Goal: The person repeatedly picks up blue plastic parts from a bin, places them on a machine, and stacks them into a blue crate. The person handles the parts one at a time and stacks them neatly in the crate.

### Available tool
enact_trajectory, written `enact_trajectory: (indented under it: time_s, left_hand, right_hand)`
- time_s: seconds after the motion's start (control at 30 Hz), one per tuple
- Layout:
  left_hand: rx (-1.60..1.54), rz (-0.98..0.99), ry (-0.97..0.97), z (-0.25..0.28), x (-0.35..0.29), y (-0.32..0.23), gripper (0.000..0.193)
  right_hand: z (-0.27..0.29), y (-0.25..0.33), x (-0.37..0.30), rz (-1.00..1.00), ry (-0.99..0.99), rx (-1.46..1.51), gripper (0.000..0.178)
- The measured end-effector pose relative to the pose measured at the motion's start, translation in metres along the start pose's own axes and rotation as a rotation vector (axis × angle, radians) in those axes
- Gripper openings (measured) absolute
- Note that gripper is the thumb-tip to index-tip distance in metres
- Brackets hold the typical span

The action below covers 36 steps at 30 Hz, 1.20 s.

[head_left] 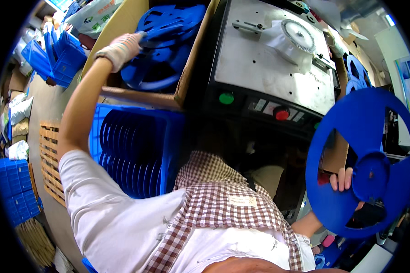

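At the far right of the view, your bare-looking right hand grips a large blue reel disc near its hub; the disc is held up facing the camera, and your fingers show through one of its cut-out windows; on the other side, your gloved left hand reaches over the wall of a cardboard box, fingertips at the edge of the blue discs piled inside; whether they close on one, you cannot tell from here.

Nearer your body than the box stands a blue crate, with dark discs upright in two rows; between your arms sits a machine with a pale metal plate, a toothed wheel on top; on its front are a green button and a red button.
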<state>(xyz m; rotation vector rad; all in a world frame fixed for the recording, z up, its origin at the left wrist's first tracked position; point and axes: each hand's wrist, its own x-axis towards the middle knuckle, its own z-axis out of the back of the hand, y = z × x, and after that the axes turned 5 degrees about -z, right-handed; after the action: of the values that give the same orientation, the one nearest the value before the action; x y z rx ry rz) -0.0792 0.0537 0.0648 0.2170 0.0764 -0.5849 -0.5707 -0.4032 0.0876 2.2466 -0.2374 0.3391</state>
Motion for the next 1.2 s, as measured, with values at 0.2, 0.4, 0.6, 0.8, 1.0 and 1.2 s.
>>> enact_trajectory:
  time_s: [0.2, 0.4, 0.6, 0.8, 1.0, 1.2]
  left_hand:
    - [-0.263, -0.047, -0.568, 0.039, -0.152, -0.007, 0.041]
    - [0.199, -0.816, -0.81, 0.074, -0.184, -0.114, 0.051]
    - [0.445, -1.032, -0.936, 0.078, -0.15, -0.194, 0.053]
    - [0.19, -0.826, -0.824, 0.104, -0.156, -0.221, 0.023]
    - [-1.147, -0.414, -0.065, 0.046, -0.184, -0.321, 0.074]
    - [-1.558, -0.418, -0.223, -0.004, -0.168, -0.349, 0.118]
  right_hand:
    - [-0.005, -0.078, 0.032, -0.033, 0.035, 0.283, 0.075]
    - [-0.033, -0.146, 0.065, -0.555, -0.182, 0.516, 0.059]
    - [-0.029, -0.146, 0.08, -0.334, -0.151, 0.359, 0.056]
    - [-0.015, -0.137, 0.095, 0.106, -0.119, -0.03, 0.056]
    - [-0.002, -0.148, 0.11, 0.261, -0.133, -0.174, 0.056]
    - [-0.017, -0.173, 0.124, 0.248, -0.102, -0.222, 0.06]
